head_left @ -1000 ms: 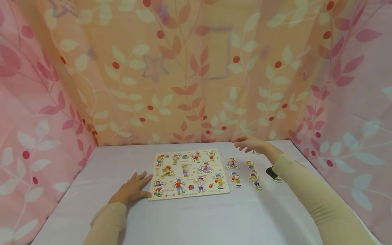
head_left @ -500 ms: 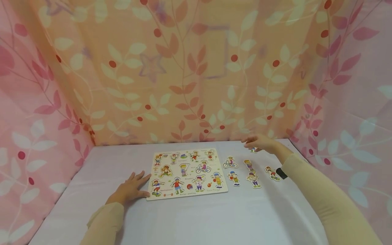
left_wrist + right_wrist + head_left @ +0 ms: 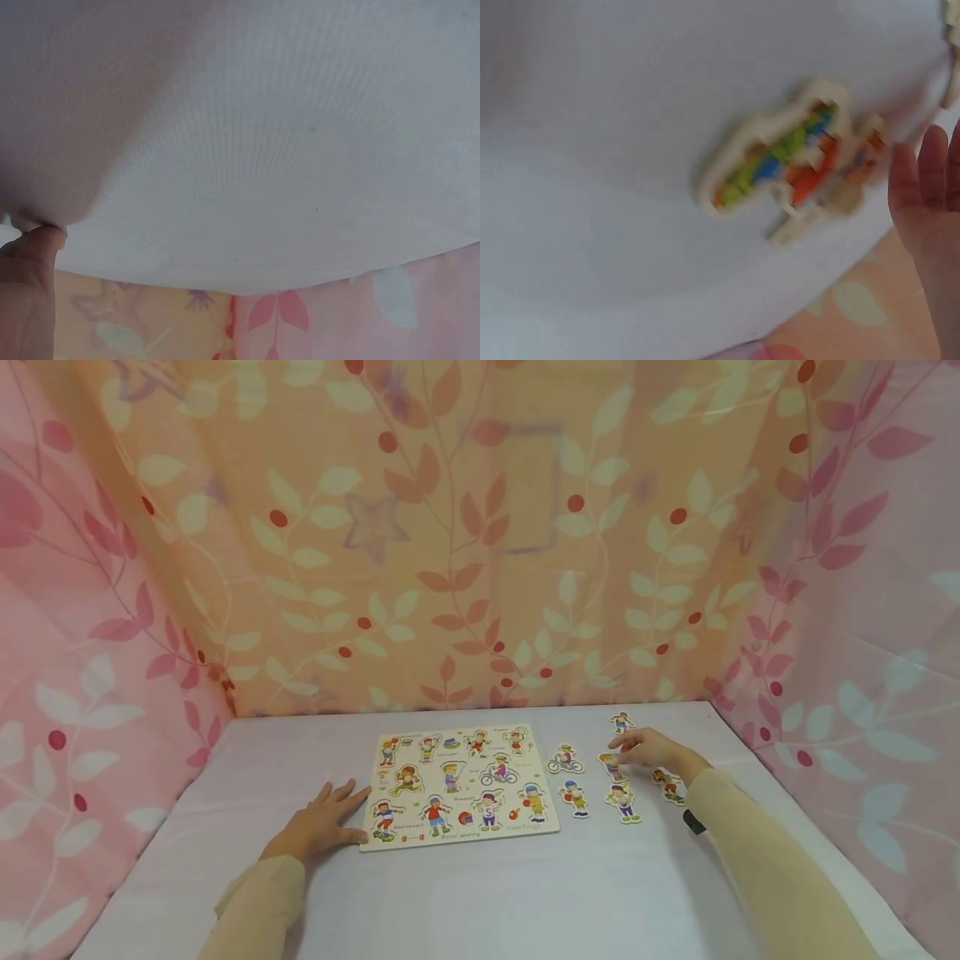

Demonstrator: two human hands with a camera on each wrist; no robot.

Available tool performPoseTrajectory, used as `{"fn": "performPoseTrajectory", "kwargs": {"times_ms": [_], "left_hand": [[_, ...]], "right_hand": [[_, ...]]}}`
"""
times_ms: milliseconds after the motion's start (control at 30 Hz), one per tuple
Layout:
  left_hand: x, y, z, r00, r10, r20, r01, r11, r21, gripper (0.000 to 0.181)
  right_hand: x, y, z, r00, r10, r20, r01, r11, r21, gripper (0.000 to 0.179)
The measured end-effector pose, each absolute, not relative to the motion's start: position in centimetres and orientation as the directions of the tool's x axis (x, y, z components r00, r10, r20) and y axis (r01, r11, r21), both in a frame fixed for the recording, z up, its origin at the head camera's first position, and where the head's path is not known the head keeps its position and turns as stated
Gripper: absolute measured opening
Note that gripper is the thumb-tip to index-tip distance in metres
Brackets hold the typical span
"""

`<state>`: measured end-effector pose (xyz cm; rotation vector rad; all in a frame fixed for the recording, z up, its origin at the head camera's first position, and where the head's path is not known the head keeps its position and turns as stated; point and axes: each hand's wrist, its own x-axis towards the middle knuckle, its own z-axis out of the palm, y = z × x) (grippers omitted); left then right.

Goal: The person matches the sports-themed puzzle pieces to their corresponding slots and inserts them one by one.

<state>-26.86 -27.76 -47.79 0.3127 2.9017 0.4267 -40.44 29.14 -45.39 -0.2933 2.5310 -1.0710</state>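
Observation:
My left hand [image 3: 318,818] rests at the left edge of a wooden puzzle board [image 3: 438,818] printed with children playing sports, thumb and fingers spread. One of its fingers [image 3: 34,259] shows at the lower left in the left wrist view. My right hand [image 3: 651,750] hovers among the loose puzzle pieces, fingertips right at the golfer piece [image 3: 610,767] and partly covering it. Its fingers look fairly straight in the right wrist view. Close by its wrist lies the skateboarder piece [image 3: 666,787], whose blurred skateboard [image 3: 772,161] fills the middle of the right wrist view.
Between board and right hand lie a cyclist piece [image 3: 566,759] and a table tennis piece [image 3: 575,798]. A baseball player piece [image 3: 624,803] is nearer me. Another figure piece [image 3: 620,722] sits near the table's back edge. Patterned curtains [image 3: 450,568] enclose the white table [image 3: 465,902].
My right hand first shifts right, then comes down from the table's back edge to the golfer piece, uncovering the figure piece at the back. My left hand stays at the board.

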Motion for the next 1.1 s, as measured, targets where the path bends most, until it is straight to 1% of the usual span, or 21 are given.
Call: {"fn": "performPoseTrajectory", "kwargs": {"times_ms": [167, 300, 400, 533, 567, 900, 967, 1100], "left_hand": [[-26.8, -27.8, -47.6, -0.960, 0.232, -0.155, 0.177, 0.936, 0.303, 0.091], [-26.6, -27.9, -47.6, -0.960, 0.233, -0.154, 0.176, 0.933, 0.313, 0.091], [-26.4, -28.1, -47.7, -0.960, 0.232, -0.157, 0.176, 0.935, 0.308, 0.091], [-26.4, -28.2, -47.7, -0.960, 0.225, -0.163, 0.172, 0.942, 0.288, 0.091], [-26.4, -28.2, -47.6, -0.961, 0.225, -0.164, 0.171, 0.942, 0.289, 0.091], [-26.6, -28.0, -47.6, -0.960, 0.234, -0.153, 0.175, 0.929, 0.326, 0.093], [-26.7, -27.9, -47.7, -0.960, 0.236, -0.150, 0.177, 0.928, 0.329, 0.093], [-26.9, -27.7, -47.7, -0.960, 0.234, -0.152, 0.174, 0.928, 0.331, 0.092]], "right_hand": [[-40.5, 29.1, -46.9, -0.927, -0.255, -0.277, 0.035, 0.675, -0.737, 0.035], [-40.6, 28.7, -47.5, -0.927, -0.182, -0.328, 0.126, 0.673, -0.728, 0.029], [-40.5, 28.3, -47.9, -0.928, -0.178, -0.327, 0.127, 0.675, -0.727, 0.027], [-40.2, 28.0, -48.0, -0.935, -0.210, -0.285, 0.062, 0.693, -0.718, 0.025], [-40.1, 27.9, -47.9, -0.937, -0.204, -0.284, 0.064, 0.697, -0.714, 0.024], [-40.1, 27.9, -47.9, -0.933, -0.136, -0.334, 0.167, 0.661, -0.732, 0.016], [-40.3, 28.0, -48.1, -0.933, -0.124, -0.339, 0.189, 0.634, -0.750, 0.016], [-40.6, 28.3, -48.4, -0.941, -0.111, -0.319, 0.186, 0.618, -0.764, 0.016]]}}
